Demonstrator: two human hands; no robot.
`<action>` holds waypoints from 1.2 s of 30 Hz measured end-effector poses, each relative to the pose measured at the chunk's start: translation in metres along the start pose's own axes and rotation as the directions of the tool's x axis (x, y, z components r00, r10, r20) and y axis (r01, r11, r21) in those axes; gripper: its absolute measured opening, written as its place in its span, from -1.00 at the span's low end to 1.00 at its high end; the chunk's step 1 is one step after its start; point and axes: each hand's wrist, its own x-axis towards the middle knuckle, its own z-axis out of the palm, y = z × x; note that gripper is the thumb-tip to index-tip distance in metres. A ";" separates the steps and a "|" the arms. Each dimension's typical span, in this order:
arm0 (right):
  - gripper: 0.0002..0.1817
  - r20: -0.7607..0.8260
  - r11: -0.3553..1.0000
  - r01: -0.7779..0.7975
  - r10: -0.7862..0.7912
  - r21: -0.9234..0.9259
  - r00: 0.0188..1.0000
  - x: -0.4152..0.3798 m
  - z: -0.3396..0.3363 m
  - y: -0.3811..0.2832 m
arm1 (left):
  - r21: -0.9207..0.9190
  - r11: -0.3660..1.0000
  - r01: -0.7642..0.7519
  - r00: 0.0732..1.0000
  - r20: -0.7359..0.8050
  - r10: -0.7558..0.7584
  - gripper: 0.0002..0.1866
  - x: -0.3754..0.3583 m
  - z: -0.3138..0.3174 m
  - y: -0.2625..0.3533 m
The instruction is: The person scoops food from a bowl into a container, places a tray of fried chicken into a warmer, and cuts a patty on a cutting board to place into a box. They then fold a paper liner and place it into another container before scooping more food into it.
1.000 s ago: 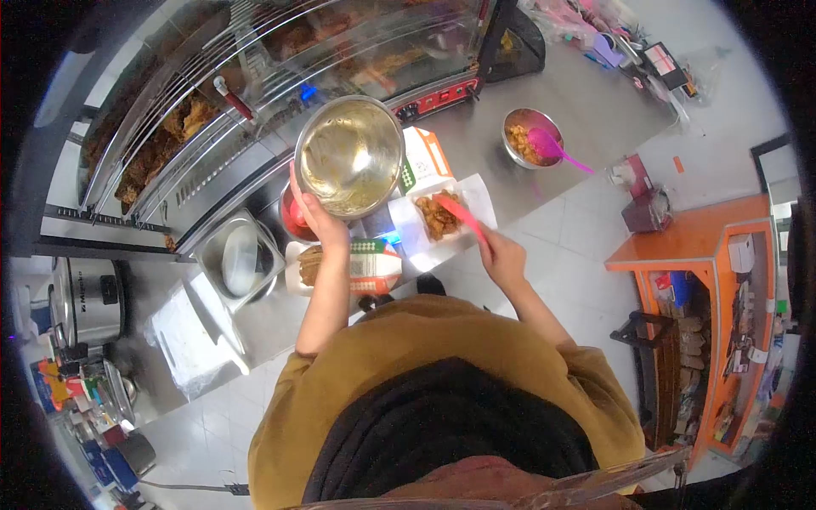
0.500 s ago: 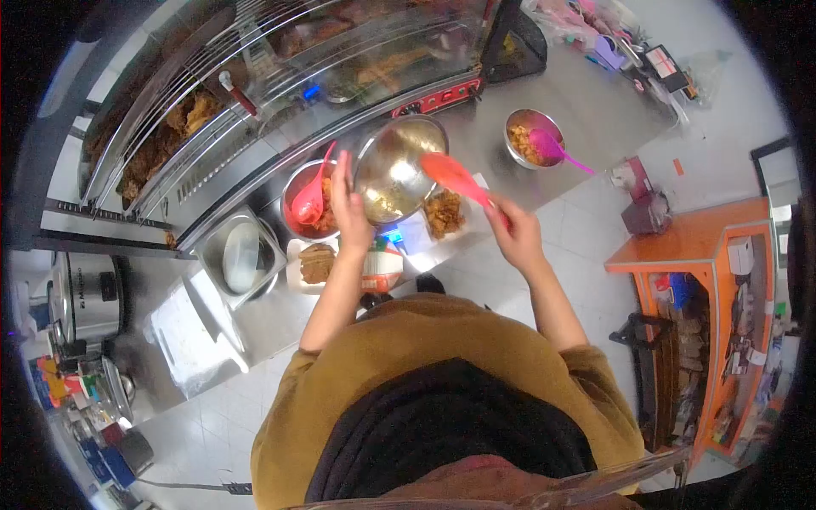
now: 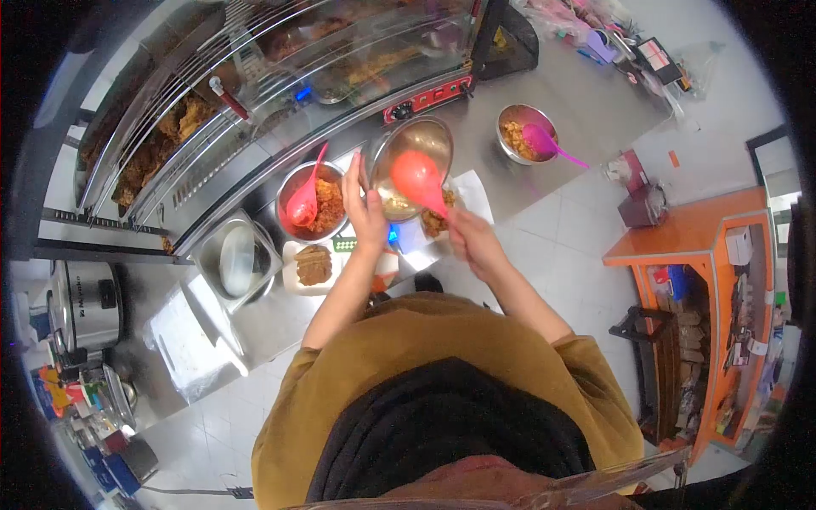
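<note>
The steel bowl (image 3: 438, 146) is tilted near the middle of the frame, its rim held by the left hand (image 3: 367, 223), whose fingers point upward along its side. The right hand (image 3: 476, 245) has its grip closed around the handle of the red spoon (image 3: 416, 177), whose broad end is over the steel bowl. Partly hidden just below is an open paper box (image 3: 473, 197) with browned pieces of food (image 3: 434, 223). To the left, on the worktop (image 3: 568, 100), a second bowl (image 3: 284, 197) contains orange-brown food and a pink-red ladle (image 3: 302, 204); below it sits a white tray (image 3: 291, 274) with a brown piece of food. A small bowl (image 3: 512, 151) with a magenta spoon (image 3: 539, 138) stands in the upper right, while a glass-fronted cabinet (image 3: 297, 115) fills the upper left.
</note>
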 end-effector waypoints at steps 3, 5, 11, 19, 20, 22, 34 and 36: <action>-0.66 -0.032 0.967 0.084 -0.095 -0.242 0.995 0.015 -0.007 -0.009 | 0.006 1.000 -0.011 1.000 -0.005 0.011 -0.23 -0.001 -0.004 -0.003; -0.68 0.001 0.689 0.169 -0.238 -0.705 0.971 0.022 -0.013 -0.018 | -0.004 1.000 -0.019 1.000 0.024 0.019 -0.19 -0.002 -0.008 -0.006; -0.68 0.189 0.841 0.040 0.075 -0.539 0.979 -0.002 0.016 -0.013 | -0.117 0.993 0.032 0.999 0.007 -0.031 -0.12 -0.002 -0.006 -0.001; -0.64 0.066 0.898 0.084 -0.062 -0.432 0.996 0.003 -0.002 -0.002 | -0.069 0.997 -0.018 1.000 -0.020 0.017 -0.15 -0.002 -0.012 -0.005; -0.65 0.108 0.848 0.058 -0.001 -0.527 0.994 -0.003 0.000 -0.007 | -0.062 0.997 -0.040 0.999 -0.032 0.038 -0.16 -0.002 -0.011 -0.006; -0.66 0.190 0.914 -0.046 0.133 -0.404 0.973 -0.007 0.002 -0.007 | -0.039 0.997 -0.067 0.998 -0.021 0.066 -0.16 -0.005 -0.009 -0.009; -0.65 0.166 0.501 0.252 -0.210 -0.828 0.963 -0.023 -0.059 0.050 | -0.007 0.999 0.054 0.980 -0.194 -0.054 -0.18 0.009 -0.050 -0.012; -0.63 0.125 0.496 0.203 -0.186 -0.844 0.975 -0.027 -0.054 0.050 | 0.022 0.998 0.058 0.973 -0.227 -0.051 -0.19 0.012 -0.057 -0.016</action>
